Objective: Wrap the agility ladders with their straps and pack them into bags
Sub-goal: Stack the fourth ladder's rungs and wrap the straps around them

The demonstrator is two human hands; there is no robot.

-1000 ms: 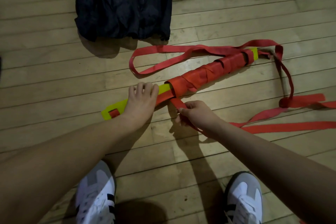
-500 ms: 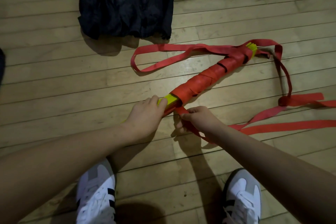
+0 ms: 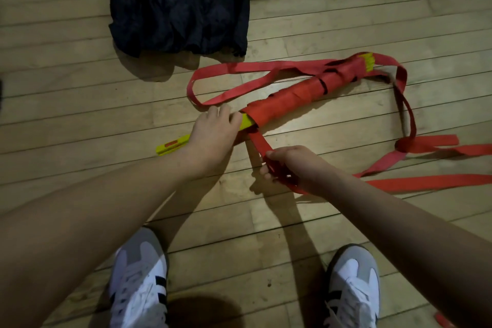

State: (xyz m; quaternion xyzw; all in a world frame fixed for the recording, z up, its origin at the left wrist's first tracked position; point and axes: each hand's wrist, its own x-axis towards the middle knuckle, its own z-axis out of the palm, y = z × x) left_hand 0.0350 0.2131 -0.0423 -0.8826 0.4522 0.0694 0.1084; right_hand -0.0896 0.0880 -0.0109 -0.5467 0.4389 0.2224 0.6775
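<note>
A bundle of yellow ladder rungs point(image 3: 170, 146) lies slantwise on the wooden floor, most of its length wound in red strap point(image 3: 290, 98). My left hand point(image 3: 213, 133) grips the bare yellow stretch just left of the wrapping. A taut piece of red strap point(image 3: 259, 144) runs from the bundle's lower end down to my right hand point(image 3: 290, 168), which holds it in curled fingers. Loose strap point(image 3: 426, 181) trails off to the right, and a loop point(image 3: 239, 69) lies behind the bundle.
A dark crumpled bag point(image 3: 178, 2) lies on the floor beyond the bundle. More loose red strap point(image 3: 407, 104) curls at the right. My two white and grey shoes point(image 3: 138, 282) stand at the bottom of the view.
The bundle has been rolled, so its wrapping shows a smoother face. My left hand shifted along the yellow end, and my right hand pulled the strap lower and tighter.
</note>
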